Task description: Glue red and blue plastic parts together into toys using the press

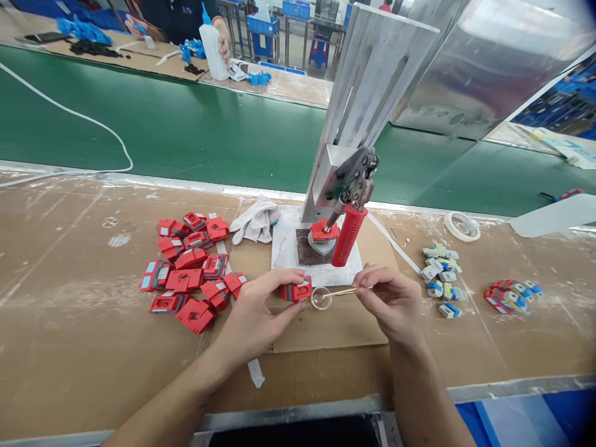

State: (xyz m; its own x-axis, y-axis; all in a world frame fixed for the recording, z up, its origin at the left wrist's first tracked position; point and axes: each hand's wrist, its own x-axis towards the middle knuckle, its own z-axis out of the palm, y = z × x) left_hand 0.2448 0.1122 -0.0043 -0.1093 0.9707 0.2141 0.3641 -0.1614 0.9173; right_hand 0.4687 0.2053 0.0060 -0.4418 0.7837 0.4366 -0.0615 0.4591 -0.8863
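Head, left hand [258, 310]: grips block [298, 290];
Right hand [392, 302]: pinches stick [343, 292];
Cup [320, 302] (nearer bench's [93, 354] front edge): seemingly dipping; next, steadiness

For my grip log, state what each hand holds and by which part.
The left hand holds a red piece by opposite sides, between thumb and fingers. The right hand pinches a thin stick by the end away from the clear cup.

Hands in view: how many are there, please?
4: left hand holding a red part, right hand near a cup, and a co-worker's two hands across the green belt.
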